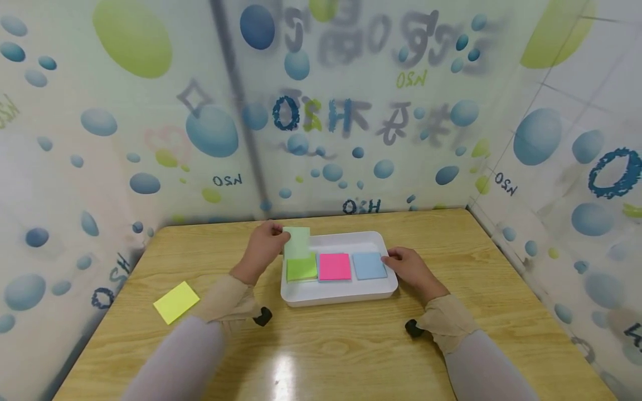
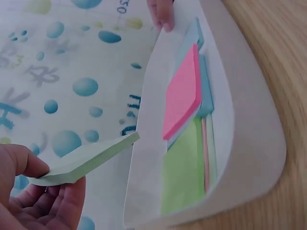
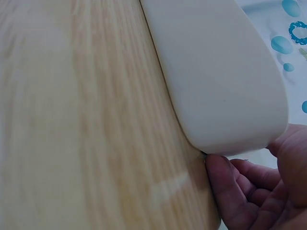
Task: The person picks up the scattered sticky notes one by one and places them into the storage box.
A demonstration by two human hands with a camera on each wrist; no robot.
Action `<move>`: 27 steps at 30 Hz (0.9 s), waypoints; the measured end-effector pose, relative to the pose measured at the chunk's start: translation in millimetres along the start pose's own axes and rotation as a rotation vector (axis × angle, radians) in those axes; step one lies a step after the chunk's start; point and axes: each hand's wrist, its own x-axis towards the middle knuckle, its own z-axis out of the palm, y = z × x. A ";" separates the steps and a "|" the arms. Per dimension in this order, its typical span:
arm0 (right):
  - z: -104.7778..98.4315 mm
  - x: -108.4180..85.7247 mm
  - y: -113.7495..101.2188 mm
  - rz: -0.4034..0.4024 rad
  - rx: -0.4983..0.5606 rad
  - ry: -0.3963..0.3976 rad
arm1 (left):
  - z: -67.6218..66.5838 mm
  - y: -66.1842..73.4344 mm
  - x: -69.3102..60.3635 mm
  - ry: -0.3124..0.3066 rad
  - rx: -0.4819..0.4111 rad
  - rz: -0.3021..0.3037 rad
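My left hand (image 1: 264,249) pinches a pale green sticky note pad (image 1: 297,241) between thumb and fingers, over the back left corner of a white tray (image 1: 341,291). The pad's thickness shows edge-on in the left wrist view, apart from the tray wall. Inside the tray lie a brighter green pad (image 1: 301,268), a pink pad (image 1: 335,267) and a light blue pad (image 1: 369,265), with more pads partly hidden under them. At the tray's right end my right hand (image 1: 408,269) grips the rim, thumb over the edge and fingers curled against the outside.
A yellow sticky note pad (image 1: 176,302) lies alone on the wooden table (image 1: 341,351), left of the tray. Patterned curtain-like sheets (image 1: 321,161) with bubbles and letters stand behind the table and along both sides.
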 end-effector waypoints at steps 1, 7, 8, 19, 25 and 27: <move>0.1 0.1 -0.1 -0.002 0.001 -0.001 | 4.4 1.5 -0.2 -0.005 -0.014 -0.004; 0.1 0.7 0.5 -0.006 -0.004 0.006 | 28.6 7.3 -3.7 -0.045 -0.097 -0.013; 0.1 0.8 0.8 -0.006 -0.003 0.006 | 32.3 7.7 -4.4 -0.052 -0.105 -0.011; 0.2 1.6 1.9 -0.003 0.001 0.001 | 63.6 13.7 -8.5 -0.095 -0.139 -0.004; 0.3 1.7 1.8 0.000 -0.001 0.004 | 75.0 17.0 -7.9 -0.137 -0.222 -0.057; 0.3 1.4 1.4 -0.007 -0.002 0.001 | 78.1 16.8 -6.9 -0.154 -0.250 -0.070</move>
